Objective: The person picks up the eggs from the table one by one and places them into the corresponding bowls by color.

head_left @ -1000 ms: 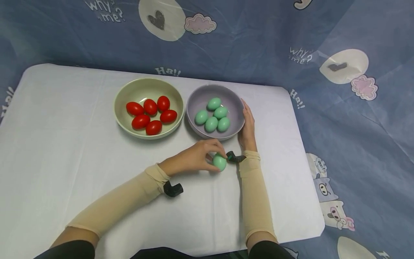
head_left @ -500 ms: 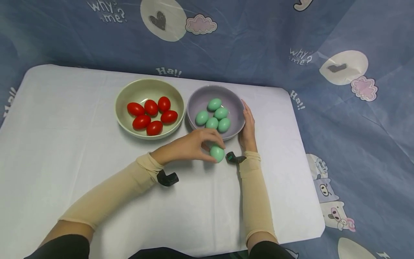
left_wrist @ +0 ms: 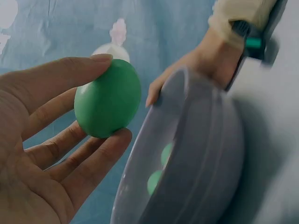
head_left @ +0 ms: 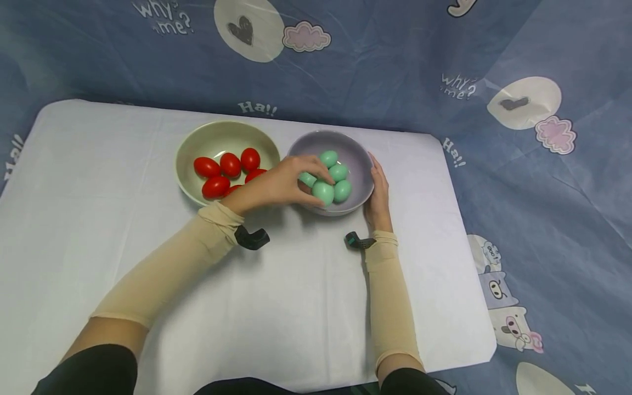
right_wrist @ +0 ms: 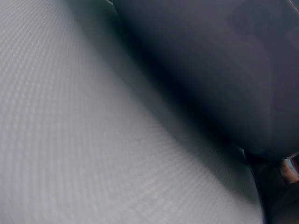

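My left hand pinches a green egg between thumb and fingertips. In the head view this hand and egg overlap the near left part of a purple-grey bowl. Inside the bowl lie several more green eggs, partly covered by the hand. My right hand rests along the bowl's outer right wall, its fingers stretched along the curve. The right wrist view shows mostly the bowl's dark outer side close up.
A pale green bowl with several red egg-shaped pieces stands just left of the purple-grey one; my left wrist passes over its near right rim. Both bowls stand on a white-covered table. A printed blue cloth hangs behind.
My left hand has carried the green egg away from me, from in front of the purple-grey bowl to over its inside. My right hand has stayed at the bowl's side.
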`<state>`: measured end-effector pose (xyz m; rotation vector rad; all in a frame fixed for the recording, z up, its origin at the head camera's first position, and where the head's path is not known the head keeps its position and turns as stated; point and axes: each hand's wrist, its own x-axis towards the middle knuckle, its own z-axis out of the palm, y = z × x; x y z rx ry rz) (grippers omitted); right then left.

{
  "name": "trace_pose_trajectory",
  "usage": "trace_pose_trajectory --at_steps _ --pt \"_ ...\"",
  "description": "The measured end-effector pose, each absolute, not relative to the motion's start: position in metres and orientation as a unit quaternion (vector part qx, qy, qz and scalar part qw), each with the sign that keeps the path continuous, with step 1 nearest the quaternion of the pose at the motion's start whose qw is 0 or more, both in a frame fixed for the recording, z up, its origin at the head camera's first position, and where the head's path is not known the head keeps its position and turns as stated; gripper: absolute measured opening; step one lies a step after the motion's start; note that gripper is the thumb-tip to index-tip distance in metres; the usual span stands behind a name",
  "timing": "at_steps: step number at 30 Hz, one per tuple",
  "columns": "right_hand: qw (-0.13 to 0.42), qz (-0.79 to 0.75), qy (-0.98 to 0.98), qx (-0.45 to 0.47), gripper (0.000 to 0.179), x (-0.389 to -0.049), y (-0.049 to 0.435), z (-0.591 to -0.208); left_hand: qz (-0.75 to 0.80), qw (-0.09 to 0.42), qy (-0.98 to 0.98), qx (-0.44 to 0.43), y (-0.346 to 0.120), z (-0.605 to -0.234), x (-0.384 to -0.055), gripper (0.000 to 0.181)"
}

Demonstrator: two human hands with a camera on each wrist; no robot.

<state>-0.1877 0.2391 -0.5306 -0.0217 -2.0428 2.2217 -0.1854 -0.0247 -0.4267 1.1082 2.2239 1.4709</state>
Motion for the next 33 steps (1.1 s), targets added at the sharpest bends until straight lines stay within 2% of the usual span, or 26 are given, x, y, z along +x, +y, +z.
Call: trace_pose_trajectory --at_steps 5,16,26,33 --pt "0.063 0.742 -0.667 0.000 0.049 -0.187 0.239 -0.532 0.475 0.139 0.794 0.354 -0.025 -0.422 -0.205 0.040" --pt "0.064 0.731 -0.680 0.003 0.050 -0.185 0.240 -0.528 0.418 0.129 0.832 0.340 -0.022 -0.426 -0.243 0.042" --pt "0.069 0.720 -0.690 0.004 0.051 -0.184 0.242 -0.530 0.385 0.160 0.863 0.287 -0.013 -0.436 -0.266 0.041" --pt "0.065 0.720 -0.691 0.002 0.051 -0.190 0.247 -0.539 0.340 0.190 0.877 0.282 0.003 -0.436 -0.278 0.041"
